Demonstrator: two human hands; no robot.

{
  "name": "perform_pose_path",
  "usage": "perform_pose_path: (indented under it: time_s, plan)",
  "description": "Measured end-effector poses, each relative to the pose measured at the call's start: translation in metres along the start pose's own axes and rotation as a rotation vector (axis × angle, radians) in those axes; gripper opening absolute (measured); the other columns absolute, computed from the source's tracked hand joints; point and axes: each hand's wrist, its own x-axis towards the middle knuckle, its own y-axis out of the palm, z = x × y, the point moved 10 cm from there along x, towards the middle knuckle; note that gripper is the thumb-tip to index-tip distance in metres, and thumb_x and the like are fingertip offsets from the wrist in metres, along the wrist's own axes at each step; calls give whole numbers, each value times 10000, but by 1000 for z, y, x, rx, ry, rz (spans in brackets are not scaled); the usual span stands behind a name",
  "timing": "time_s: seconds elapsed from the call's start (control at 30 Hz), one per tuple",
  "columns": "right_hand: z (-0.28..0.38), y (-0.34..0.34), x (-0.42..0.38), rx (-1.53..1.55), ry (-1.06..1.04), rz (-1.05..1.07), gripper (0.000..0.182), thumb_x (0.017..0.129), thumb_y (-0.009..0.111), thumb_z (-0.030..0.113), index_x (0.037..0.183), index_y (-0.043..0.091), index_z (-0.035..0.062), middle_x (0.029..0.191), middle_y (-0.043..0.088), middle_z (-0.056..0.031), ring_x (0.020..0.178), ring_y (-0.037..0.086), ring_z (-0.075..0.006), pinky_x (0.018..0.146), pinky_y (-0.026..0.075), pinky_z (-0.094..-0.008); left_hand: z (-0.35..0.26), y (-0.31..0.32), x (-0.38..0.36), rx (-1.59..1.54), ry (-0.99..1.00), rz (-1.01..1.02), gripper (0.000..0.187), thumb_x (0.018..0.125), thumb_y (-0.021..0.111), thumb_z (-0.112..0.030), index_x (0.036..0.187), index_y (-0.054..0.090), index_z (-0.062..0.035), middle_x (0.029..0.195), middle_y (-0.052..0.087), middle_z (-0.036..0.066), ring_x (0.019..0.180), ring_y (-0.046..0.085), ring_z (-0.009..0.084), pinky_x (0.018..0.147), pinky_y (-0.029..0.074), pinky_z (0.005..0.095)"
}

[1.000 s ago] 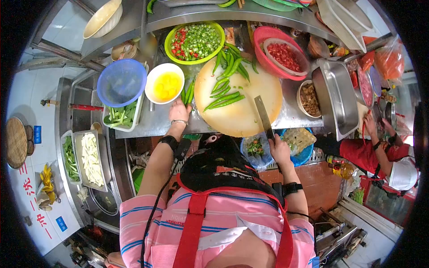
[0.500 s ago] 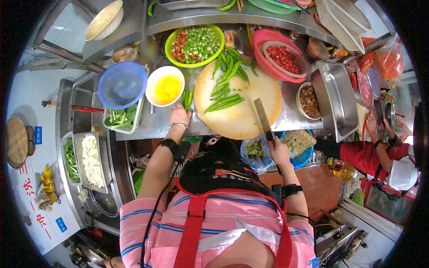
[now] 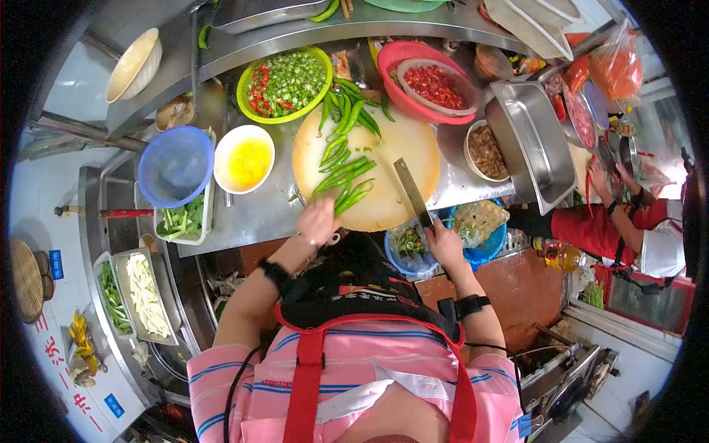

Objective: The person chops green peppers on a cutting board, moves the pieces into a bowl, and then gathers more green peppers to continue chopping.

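My left hand (image 3: 317, 220) is at the front left edge of the round cutting board (image 3: 413, 144), closed around the ends of a couple of green chili peppers (image 3: 356, 198) that point over the board. More long green chilies (image 3: 336, 151) lie in a loose row across the board's left half. My right hand (image 3: 444, 244), near the board's front right, grips the handle of a cleaver (image 3: 412, 190). Its blade lies over the right part of the board, pointing away from me. Small green bits are scattered on the wood.
Behind the board stand a lime-green bowl (image 3: 320, 96) of chopped chilies and a red basin (image 3: 389, 74). Left are a white bowl of egg (image 3: 221, 166) and a blue bowl (image 3: 176, 164). Right are a bowl of brown food (image 3: 487, 151) and a steel pan (image 3: 543, 151). Another person (image 3: 628, 229) works far right.
My left hand has moved right, from the counter beside the egg bowl to the board, bringing green chilies with it. The cleaver stays in my right hand. The whole view has shifted slightly.
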Motion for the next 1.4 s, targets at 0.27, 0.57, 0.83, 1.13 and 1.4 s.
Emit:
perform_pose_path:
  time_s: [0.27,0.57,0.83,1.13,1.4]
  plan:
    - [3,-3,-2,1,25,1,256,816,502,262,973,535,63,623,581,-221,589,583,-390,542,464,-485,0,-3,68,36,-69,141,508,722,629,-455,944,498,-18,915,582,176,855,578,316,742,464,388]
    - [1,0,-4,30,67,10,258,811,501,247,995,525,68,656,586,-232,619,586,-394,566,469,-486,29,12,15,-1609,-552,-11,240,869,535,-320,930,593,-96,718,516,-51,555,425,35,488,364,204]
    - [-4,4,-4,63,58,-2,237,819,495,264,932,518,57,648,585,-228,616,584,-395,563,466,-491,-42,86,-8,-2129,-917,302,224,852,572,-203,972,512,-24,908,586,102,800,566,181,715,485,290]
    - [2,-6,-27,89,14,-52,220,841,485,276,901,481,64,593,569,-215,568,569,-402,520,454,-497,-78,-47,28,-123,369,-409,191,662,639,-89,847,595,-97,948,554,61,882,537,261,789,437,365]
    - [42,1,-36,66,22,51,201,850,474,224,919,445,38,602,568,-221,572,569,-395,494,438,-491,-61,-13,41,-81,280,-372,89,690,604,-155,778,612,-143,889,557,6,794,551,215,663,482,332]
